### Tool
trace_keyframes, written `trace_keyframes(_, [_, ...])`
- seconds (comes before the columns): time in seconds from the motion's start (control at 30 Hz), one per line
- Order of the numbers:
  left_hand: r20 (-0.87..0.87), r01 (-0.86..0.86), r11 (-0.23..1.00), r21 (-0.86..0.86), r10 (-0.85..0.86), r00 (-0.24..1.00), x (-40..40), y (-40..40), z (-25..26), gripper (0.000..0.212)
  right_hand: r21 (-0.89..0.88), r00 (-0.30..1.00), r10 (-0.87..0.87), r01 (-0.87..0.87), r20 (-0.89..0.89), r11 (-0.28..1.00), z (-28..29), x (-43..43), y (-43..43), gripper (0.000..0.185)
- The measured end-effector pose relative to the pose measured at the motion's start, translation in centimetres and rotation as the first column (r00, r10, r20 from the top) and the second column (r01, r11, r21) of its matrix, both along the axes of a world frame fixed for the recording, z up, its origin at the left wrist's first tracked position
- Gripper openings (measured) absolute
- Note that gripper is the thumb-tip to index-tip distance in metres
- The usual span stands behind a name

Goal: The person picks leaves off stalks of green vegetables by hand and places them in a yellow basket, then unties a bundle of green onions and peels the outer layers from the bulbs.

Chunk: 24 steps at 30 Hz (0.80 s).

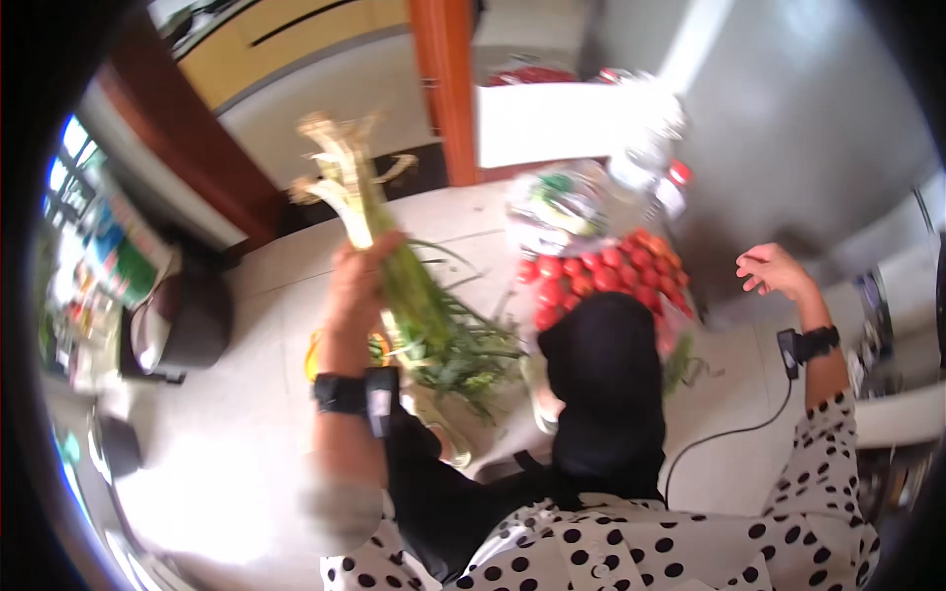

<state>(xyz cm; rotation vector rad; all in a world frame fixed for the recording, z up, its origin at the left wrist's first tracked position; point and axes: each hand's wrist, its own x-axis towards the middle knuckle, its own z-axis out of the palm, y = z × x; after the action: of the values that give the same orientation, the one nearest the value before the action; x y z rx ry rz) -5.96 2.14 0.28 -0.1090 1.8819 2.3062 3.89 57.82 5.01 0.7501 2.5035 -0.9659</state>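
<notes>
My left hand [356,284] grips a bunch of long-stalked green vegetables [406,284] around the stalks. Their pale, ragged ends point up and away from me, while the leaves hang down over the floor near my feet. Out to the right, my right hand [772,270] is raised with nothing in it, its fingers loosely bent and apart. Many red tomatoes [606,277] lie in a spread on the floor beyond my black-clad knee [606,362], which hides some of them. An orange-rimmed container [313,356] is mostly covered by my left forearm.
Behind the tomatoes sit a clear plastic bag of vegetables [558,210], a large clear plastic bottle [639,162] and a red-capped bottle [672,188]. A grey smooth panel [798,140] rises at right. A dark bin [203,321] stands left; a cable [728,436] hangs from my right wrist strap.
</notes>
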Motion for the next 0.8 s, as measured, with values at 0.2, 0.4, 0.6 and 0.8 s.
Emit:
trace_keyframes(0.2, [-0.029,0.01,0.972,0.233,-0.003,1.0,2.3,-2.6,0.4,0.027,-0.209,0.737,0.571,-0.661,-0.361,0.721,9.3,-10.6,-23.0,0.03])
trace_keyframes(0.4, [-0.113,0.033,0.95,0.309,0.002,0.994,1.5,-0.9,0.1,0.026,-0.175,0.554,0.752,-0.831,-0.357,0.529,10.3,-17.4,-37.8,0.049])
trace_keyframes(0.6, [-0.133,-0.082,0.95,0.3,0.126,0.983,1.8,-1.5,-0.6,0.027,-0.105,0.437,0.65,-0.869,-0.622,0.484,0.5,-15.5,-44.4,0.053])
trace_keyframes(0.8, [-0.055,0.077,0.922,0.379,-0.06,0.997,1.4,-2.5,-0.5,0.028,-0.546,0.722,0.311,-0.678,-0.618,0.491,-2.3,-13.9,-42.7,0.032])
